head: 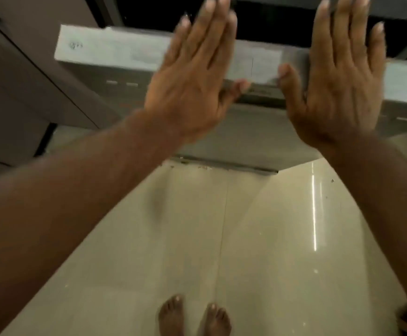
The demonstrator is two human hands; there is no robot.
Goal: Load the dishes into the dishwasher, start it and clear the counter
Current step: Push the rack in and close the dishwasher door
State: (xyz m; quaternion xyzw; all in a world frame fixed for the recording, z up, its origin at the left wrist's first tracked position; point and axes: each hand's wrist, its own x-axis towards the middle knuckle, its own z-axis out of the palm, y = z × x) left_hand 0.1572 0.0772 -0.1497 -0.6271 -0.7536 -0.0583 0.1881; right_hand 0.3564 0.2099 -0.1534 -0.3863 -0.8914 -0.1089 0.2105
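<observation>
Now the left hand (192, 88) and the right hand (340, 93) lie flat, fingers straight, on the dishwasher door (115, 52) at twelve o'clock. Its top edge stands slightly apart from the dark opening behind. Two bare feet (195, 316) stand on the tile floor (258, 238) at six o'clock.

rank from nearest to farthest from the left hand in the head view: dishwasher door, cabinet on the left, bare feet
1. dishwasher door: directly under the left hand, whose straight fingers lie across its top edge.
2. cabinet: off to the left, beside the door.
3. bare feet: far below, on the tiled floor.
</observation>
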